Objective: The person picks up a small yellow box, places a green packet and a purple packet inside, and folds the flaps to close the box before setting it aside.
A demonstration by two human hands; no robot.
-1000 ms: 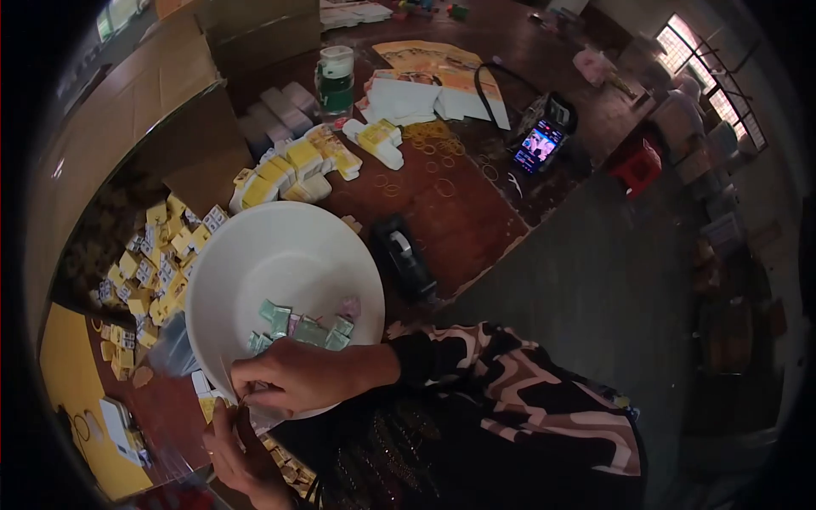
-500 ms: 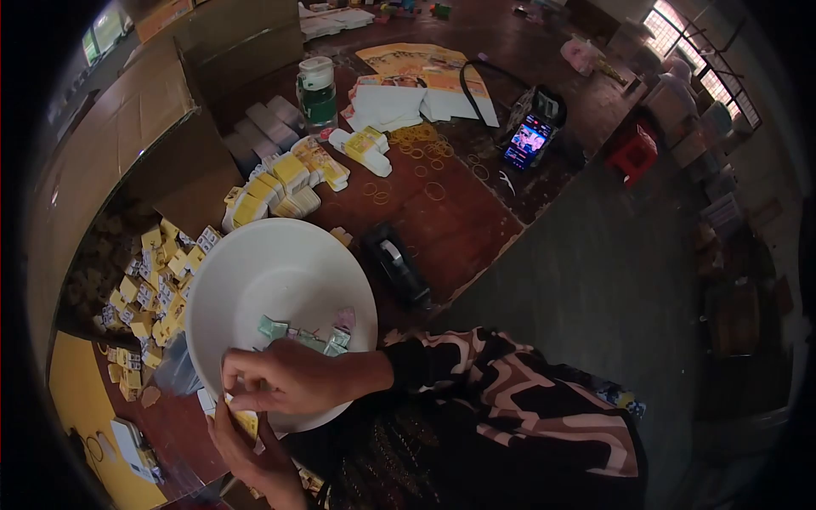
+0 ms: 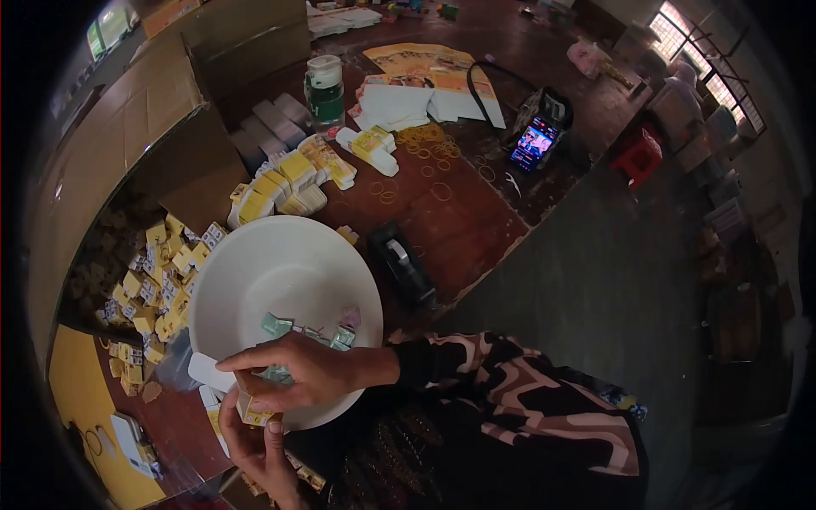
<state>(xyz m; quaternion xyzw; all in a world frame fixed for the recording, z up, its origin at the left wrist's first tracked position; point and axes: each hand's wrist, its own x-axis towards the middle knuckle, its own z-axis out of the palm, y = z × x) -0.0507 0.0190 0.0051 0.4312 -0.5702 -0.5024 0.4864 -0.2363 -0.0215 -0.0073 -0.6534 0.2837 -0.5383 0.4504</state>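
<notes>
A small yellow box [image 3: 253, 406] with a raised white flap is held between my two hands, over the near left rim of the white bowl [image 3: 280, 242]. My right hand [image 3: 302, 370] grips the box from above, thumb and fingers around its upper part. From below, my left hand [image 3: 255, 450] closes its thumb and fingers on the box's lower end. Inside the bowl, beyond my right hand, lie small green packets [image 3: 276, 324] and a pink packet [image 3: 349, 317]. A white flat piece lies left of my left hand.
A carton [image 3: 136, 136] stands left, with many yellow-white boxes [image 3: 161, 272] heaped in it. A black tape dispenser [image 3: 404, 268] is right of the bowl. Beyond are stacked flat boxes [image 3: 297, 170], a green bottle [image 3: 325, 98], rubber bands [image 3: 425, 140] and a lit phone [image 3: 535, 143].
The box now stands more upright, and its white flap shows raised. My right hand has shifted slightly right and its fingers have spread along the box. The view has shifted slightly.
</notes>
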